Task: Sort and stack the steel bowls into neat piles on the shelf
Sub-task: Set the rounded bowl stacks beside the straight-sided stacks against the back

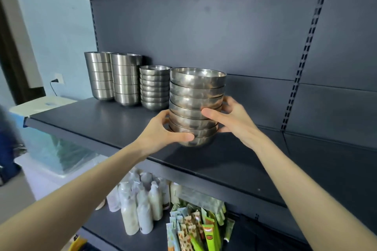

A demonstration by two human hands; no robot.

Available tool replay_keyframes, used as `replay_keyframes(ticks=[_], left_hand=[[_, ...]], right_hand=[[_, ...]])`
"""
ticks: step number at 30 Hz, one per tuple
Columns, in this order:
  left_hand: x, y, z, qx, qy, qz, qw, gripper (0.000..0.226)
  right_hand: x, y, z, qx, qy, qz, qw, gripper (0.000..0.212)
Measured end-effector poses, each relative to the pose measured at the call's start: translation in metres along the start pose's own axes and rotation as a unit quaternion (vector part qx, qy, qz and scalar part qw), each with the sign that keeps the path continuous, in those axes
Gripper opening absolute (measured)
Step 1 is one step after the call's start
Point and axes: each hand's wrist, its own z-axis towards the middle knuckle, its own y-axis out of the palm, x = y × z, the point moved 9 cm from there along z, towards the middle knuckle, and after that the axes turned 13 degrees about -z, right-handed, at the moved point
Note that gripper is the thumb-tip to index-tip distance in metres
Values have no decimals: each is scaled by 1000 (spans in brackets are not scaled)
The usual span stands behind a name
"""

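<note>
steel on dark metal: a person's two hands clasp a stack of bowls point(196, 106) on the upper shelf point(102, 122), just right of three finished piles. left hand point(163, 130) curls round the lowest bowls, thumb across the front near the base. right hand point(230, 116) grips mid-stack from the other side, thumb in front, fingers hidden behind. can't tell whether the base sits on the shelf or hangs just above it.

handling, as a judgement: rigid, nothing to crush, but the polished walls look slick and approx eight nested bowls should weigh a fair bit together. a nested stack can shear apart if squeezed only high up, so the low-plus-middle hold from opposite sides looks right, w/ one hand kept near the base to carry the load. dropped bowls would dent or clatter, not break.

orientation: every bowl sits mouth up, rims level, and the stack's long axis runs vertical, near enough upright. the tall pile point(100, 76), its twin point(125, 79) and the shorter pile point(155, 87) stand the same way in a row toward the back panel. bottles point(140, 206) and sachets point(195, 228) fill the shelf below.
</note>
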Motion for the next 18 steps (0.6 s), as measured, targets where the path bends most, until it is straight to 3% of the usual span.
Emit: replay_keyframes(ticks=[8, 18], left_hand=[[-48, -42, 83, -63, -19, -20, 998, 74], [-93, -52, 156, -152, -48, -41, 986, 84]], right_hand=[[23, 32, 65, 63, 35, -31, 997, 56], [46, 47, 105, 132, 91, -57, 985, 77]])
